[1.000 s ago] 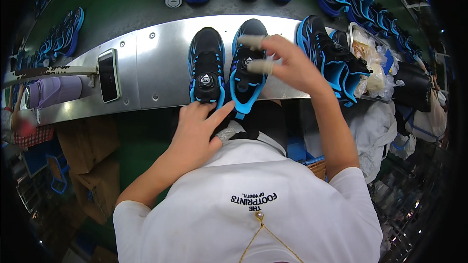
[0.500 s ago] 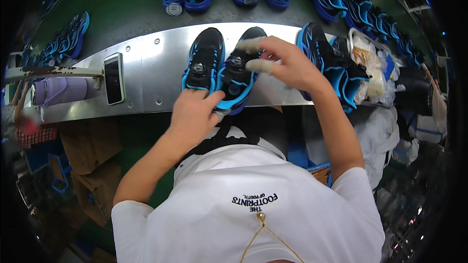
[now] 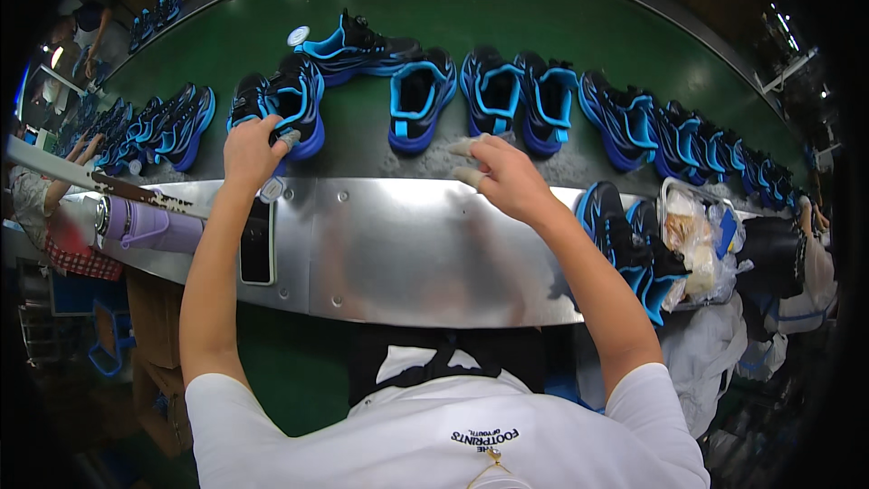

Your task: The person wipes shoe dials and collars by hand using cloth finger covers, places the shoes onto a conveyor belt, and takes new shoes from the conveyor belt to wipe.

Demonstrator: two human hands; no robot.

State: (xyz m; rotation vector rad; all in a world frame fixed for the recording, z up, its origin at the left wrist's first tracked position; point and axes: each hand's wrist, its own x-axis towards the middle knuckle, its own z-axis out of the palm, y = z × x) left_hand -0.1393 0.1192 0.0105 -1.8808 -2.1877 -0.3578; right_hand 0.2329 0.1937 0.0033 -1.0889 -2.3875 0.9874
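Note:
At the left, on the edge of the green surface, my left hand (image 3: 256,152) is closed at the heel end of a black-and-blue sneaker (image 3: 306,104). A matching sneaker (image 3: 244,101) stands close beside it, partly hidden by my fingers. A round white tag (image 3: 272,188) hangs below my hand. My right hand (image 3: 507,179) hovers over the border of the metal ledge, fingers apart and nothing in them, pale covers on the fingertips. Just beyond it are two upright sneakers (image 3: 493,95). Between my hands stands a single sneaker (image 3: 421,100), and behind it another sneaker (image 3: 362,50) points right.
The metal ledge (image 3: 407,254) carries a phone (image 3: 258,244) and a lilac bottle (image 3: 154,225) under a worn metal bar (image 3: 100,183). On its right are more sneakers (image 3: 625,235) and a tray of plastic-wrapped items (image 3: 697,235). Rows of sneakers line the green surface (image 3: 434,0) on both sides.
The two sneakers under my hands have left the metal ledge. My left hand has moved forward and left onto the green surface; my right hand has come away from its sneaker. The view has shifted forward.

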